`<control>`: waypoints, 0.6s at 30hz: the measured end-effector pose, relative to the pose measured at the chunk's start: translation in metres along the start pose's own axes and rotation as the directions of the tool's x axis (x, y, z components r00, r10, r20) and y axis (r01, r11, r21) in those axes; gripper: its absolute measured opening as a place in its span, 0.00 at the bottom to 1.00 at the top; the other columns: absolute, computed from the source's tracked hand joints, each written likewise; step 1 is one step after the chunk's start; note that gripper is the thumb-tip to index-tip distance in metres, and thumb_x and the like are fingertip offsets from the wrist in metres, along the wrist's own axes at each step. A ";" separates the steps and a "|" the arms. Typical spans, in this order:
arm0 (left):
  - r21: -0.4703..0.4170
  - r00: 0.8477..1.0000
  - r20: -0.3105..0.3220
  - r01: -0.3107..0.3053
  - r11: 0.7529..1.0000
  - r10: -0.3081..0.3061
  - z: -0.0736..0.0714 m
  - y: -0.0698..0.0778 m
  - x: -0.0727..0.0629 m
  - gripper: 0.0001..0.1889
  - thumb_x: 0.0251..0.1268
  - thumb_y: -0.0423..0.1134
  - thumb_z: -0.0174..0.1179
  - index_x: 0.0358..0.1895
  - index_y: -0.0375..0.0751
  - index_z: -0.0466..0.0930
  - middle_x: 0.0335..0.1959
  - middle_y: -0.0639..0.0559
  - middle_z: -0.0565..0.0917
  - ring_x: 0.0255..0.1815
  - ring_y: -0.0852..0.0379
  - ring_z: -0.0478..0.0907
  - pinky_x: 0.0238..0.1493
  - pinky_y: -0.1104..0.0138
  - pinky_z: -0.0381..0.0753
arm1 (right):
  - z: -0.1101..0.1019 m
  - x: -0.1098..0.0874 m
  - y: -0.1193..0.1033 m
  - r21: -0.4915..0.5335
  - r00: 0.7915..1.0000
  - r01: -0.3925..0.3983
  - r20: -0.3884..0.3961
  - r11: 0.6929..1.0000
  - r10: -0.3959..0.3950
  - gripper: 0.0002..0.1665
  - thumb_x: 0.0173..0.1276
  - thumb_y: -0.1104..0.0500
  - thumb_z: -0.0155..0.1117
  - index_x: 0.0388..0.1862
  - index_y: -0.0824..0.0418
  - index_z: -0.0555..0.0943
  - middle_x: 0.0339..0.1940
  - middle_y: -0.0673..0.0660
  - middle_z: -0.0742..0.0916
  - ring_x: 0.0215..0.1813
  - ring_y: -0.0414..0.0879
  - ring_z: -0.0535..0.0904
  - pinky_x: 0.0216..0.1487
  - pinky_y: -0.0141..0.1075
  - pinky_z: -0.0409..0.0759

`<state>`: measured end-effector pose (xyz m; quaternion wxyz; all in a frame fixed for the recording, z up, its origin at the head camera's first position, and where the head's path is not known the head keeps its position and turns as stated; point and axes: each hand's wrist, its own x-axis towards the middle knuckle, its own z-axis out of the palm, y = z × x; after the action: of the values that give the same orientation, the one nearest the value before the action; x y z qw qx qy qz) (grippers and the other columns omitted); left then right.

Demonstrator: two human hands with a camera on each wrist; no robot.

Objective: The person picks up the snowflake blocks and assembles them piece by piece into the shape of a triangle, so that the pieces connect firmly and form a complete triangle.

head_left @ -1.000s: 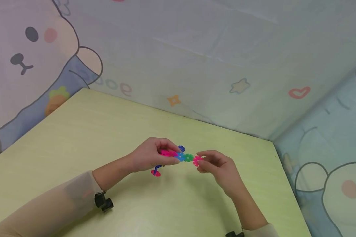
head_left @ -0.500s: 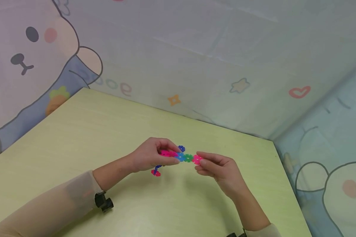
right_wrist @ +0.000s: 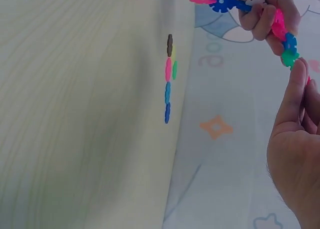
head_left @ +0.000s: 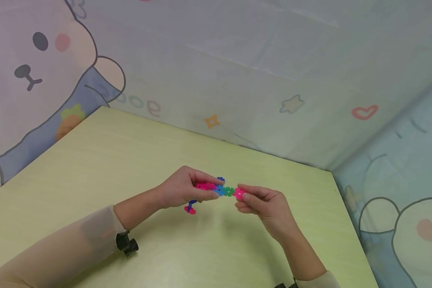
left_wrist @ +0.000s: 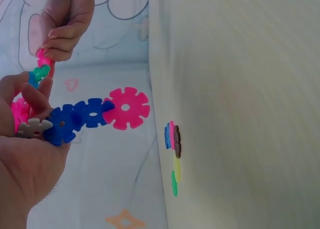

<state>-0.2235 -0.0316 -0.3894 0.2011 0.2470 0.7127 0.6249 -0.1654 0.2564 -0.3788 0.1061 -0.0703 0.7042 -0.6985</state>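
My left hand (head_left: 176, 188) grips a chain of interlocking plastic snowflake discs above the table. Between its thumb and fingers run pink discs (head_left: 205, 186) and a light blue disc (head_left: 219, 191), with a green disc (head_left: 229, 191) sticking out to the right. Another arm of the chain shows in the left wrist view: a whitish disc (left_wrist: 35, 129), dark blue discs (left_wrist: 62, 124) and a pink end disc (left_wrist: 134, 109). My right hand (head_left: 270, 208) pinches a pink snowflake disc (head_left: 239, 194) by thumb and fingertips, its edge right at the green disc.
A group of discs lies on the pale table (head_left: 165, 248) beyond the hands, including a brown disc (right_wrist: 170, 45), a pink disc (right_wrist: 168, 69) and a green disc (right_wrist: 175, 70). My left hand partly hides this group in the head view. A printed cloth backdrop (head_left: 237, 60) rises behind the table's back edge.
My right hand has brought its pink disc slightly left, closing the small gap to the green disc. My left index finger now reaches a little farther along the chain.
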 end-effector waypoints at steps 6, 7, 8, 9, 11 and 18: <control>-0.006 1.000 0.006 0.004 1.000 -0.004 0.001 0.000 0.000 0.19 0.69 0.41 0.77 0.63 0.48 0.92 0.30 0.54 0.89 0.27 0.56 0.74 0.23 0.70 0.64 | 0.003 0.001 0.001 -0.003 1.000 -0.015 -0.014 1.000 0.015 0.27 0.81 0.64 0.69 0.72 0.78 0.78 0.46 0.52 0.96 0.44 0.44 0.96 0.55 0.41 0.92; -0.006 1.000 0.005 0.002 1.000 -0.002 0.001 0.000 0.000 0.19 0.69 0.41 0.77 0.62 0.48 0.92 0.30 0.54 0.89 0.26 0.56 0.73 0.23 0.70 0.64 | 0.003 0.001 0.001 -0.004 1.000 -0.013 -0.016 1.000 0.013 0.28 0.80 0.64 0.69 0.72 0.78 0.78 0.47 0.52 0.96 0.44 0.44 0.96 0.55 0.41 0.92; -0.005 1.000 0.003 -0.002 1.000 0.002 0.001 0.000 0.001 0.19 0.70 0.41 0.77 0.62 0.48 0.92 0.30 0.54 0.89 0.26 0.56 0.73 0.23 0.70 0.64 | 0.004 0.001 0.001 -0.005 1.000 -0.012 -0.018 1.000 0.011 0.28 0.80 0.64 0.69 0.72 0.78 0.77 0.47 0.53 0.96 0.44 0.44 0.96 0.55 0.41 0.92; -0.004 1.000 0.002 -0.004 1.000 0.004 0.001 0.001 0.000 0.19 0.70 0.41 0.77 0.62 0.49 0.92 0.30 0.54 0.88 0.26 0.56 0.73 0.23 0.70 0.65 | 0.004 0.001 0.000 -0.005 1.000 -0.012 -0.019 1.000 0.012 0.29 0.80 0.64 0.69 0.73 0.78 0.77 0.47 0.53 0.96 0.44 0.45 0.96 0.55 0.41 0.92; -0.002 1.000 0.002 -0.005 1.000 0.005 0.000 0.001 0.000 0.19 0.70 0.41 0.76 0.63 0.49 0.92 0.30 0.54 0.88 0.26 0.56 0.73 0.24 0.70 0.65 | 0.005 0.000 -0.001 -0.009 1.000 -0.016 -0.022 1.000 0.016 0.28 0.80 0.63 0.69 0.72 0.77 0.78 0.47 0.53 0.96 0.44 0.45 0.96 0.55 0.41 0.92; 0.013 1.000 0.001 0.007 1.000 -0.007 0.001 0.000 -0.001 0.19 0.71 0.42 0.75 0.63 0.48 0.92 0.36 0.50 0.91 0.31 0.54 0.78 0.28 0.70 0.74 | 0.005 0.001 0.000 -0.033 0.999 -0.039 -0.026 0.999 0.038 0.26 0.81 0.61 0.70 0.72 0.72 0.81 0.47 0.52 0.95 0.45 0.44 0.95 0.57 0.40 0.92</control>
<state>-0.2220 -0.0315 -0.3890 0.2018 0.2462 0.7176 0.6194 -0.1652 0.2508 -0.3791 0.1094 -0.0495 0.7183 -0.6853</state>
